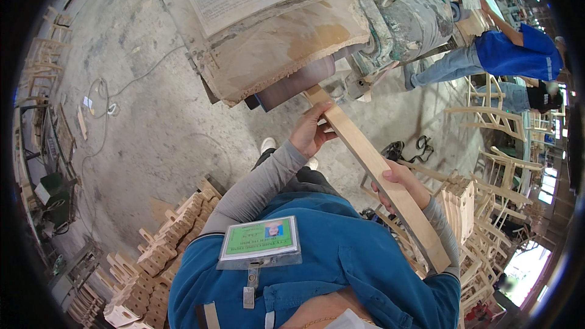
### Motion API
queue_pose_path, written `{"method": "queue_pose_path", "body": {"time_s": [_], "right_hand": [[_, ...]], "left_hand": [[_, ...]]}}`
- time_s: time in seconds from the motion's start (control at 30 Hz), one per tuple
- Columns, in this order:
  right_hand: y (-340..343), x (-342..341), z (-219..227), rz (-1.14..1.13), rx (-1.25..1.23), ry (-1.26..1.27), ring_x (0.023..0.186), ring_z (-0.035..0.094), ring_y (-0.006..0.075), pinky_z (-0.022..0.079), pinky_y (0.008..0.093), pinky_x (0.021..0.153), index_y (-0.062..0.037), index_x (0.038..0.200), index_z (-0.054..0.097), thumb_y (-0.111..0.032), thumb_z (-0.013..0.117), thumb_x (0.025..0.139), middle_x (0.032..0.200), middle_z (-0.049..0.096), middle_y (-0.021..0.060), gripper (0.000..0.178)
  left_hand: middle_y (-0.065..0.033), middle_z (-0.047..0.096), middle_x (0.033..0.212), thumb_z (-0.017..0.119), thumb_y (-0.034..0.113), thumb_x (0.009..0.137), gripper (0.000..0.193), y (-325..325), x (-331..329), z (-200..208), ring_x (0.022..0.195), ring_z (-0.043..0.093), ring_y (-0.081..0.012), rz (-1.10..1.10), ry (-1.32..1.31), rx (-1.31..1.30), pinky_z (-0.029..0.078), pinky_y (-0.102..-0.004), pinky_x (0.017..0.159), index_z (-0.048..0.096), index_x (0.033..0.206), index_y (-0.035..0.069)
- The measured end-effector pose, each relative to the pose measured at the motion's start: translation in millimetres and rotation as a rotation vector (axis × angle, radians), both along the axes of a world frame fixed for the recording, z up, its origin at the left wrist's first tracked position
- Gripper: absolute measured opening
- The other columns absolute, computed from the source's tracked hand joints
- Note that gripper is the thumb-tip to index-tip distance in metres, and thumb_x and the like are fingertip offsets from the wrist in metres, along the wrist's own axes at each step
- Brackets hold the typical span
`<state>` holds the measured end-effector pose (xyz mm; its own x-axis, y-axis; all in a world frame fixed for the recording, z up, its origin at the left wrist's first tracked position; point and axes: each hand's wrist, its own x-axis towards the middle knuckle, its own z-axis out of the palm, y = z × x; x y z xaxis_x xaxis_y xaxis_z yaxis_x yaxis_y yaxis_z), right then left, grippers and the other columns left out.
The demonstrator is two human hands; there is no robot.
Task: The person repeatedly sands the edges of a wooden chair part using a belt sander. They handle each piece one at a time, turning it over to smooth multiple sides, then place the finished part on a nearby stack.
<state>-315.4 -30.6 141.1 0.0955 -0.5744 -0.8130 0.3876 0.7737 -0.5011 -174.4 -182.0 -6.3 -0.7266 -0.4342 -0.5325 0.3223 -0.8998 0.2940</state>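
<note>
A long, pale wooden bar slants across the middle of the view, its far end against the brown belt or drum of a sanding machine. My left hand grips it close to that far end, thumb on top and fingers curled beneath. Farther back along the bar, my right hand holds it from the right side, with the thumb over its upper face. The machine's dusty cover hangs over the belt and hides part of it. Exactly how the bar's tip meets the belt is hard to see.
A grey cylindrical motor sits right of the cover. Stacks of shaped wooden parts stand at lower left, with more wooden pieces at right. A person in a blue shirt works at upper right. A cable lies on the concrete floor.
</note>
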Motion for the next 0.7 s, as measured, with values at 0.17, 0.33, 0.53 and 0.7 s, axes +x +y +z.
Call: {"method": "queue_pose_path", "body": {"time_s": [0.17,0.33,0.53,0.7], "right_hand": [[9,-1,0,0.058,-0.068,0.068,0.045,0.052,0.0129,0.046,0.0251,0.037,-0.0067,0.14,0.021,-0.032,0.055,0.078,0.077,0.052,0.0098,0.075],[8,6,-1,0.017,-0.044,0.102,0.047,0.052,0.0122,0.046,0.0243,0.039,-0.0079,0.142,0.019,-0.029,0.053,0.078,0.077,0.052,0.0092,0.075],[4,10,5,0.032,-0.031,0.108,0.058,0.051,0.009,0.042,0.0211,0.05,-0.0042,0.141,0.023,-0.026,0.05,0.079,0.086,0.054,0.0055,0.071],[17,10,1,0.013,-0.057,0.134,0.055,0.051,0.0101,0.043,0.022,0.047,-0.0053,0.141,0.022,-0.027,0.051,0.078,0.083,0.053,0.0065,0.072]], "left_hand": [[-0.0032,0.052,0.093,0.059,0.03,0.085,0.029,3,2,10,0.085,0.053,-0.0163,-0.042,-0.015,0.005,0.051,-0.0377,0.076,0.053,0.103,0.008],[-0.0082,0.053,0.099,0.057,0.031,0.085,0.033,3,6,4,0.093,0.058,-0.023,-0.057,0.006,-0.012,0.049,-0.0409,0.083,0.049,0.105,0.007],[-0.0097,0.054,0.098,0.058,0.032,0.085,0.033,0,4,-5,0.092,0.059,-0.0233,-0.064,0.006,-0.033,0.049,-0.0411,0.084,0.048,0.105,0.006],[-0.0094,0.054,0.097,0.059,0.032,0.084,0.033,4,5,2,0.092,0.058,-0.022,-0.086,0.0,-0.032,0.05,-0.0408,0.083,0.049,0.103,0.007]]}}
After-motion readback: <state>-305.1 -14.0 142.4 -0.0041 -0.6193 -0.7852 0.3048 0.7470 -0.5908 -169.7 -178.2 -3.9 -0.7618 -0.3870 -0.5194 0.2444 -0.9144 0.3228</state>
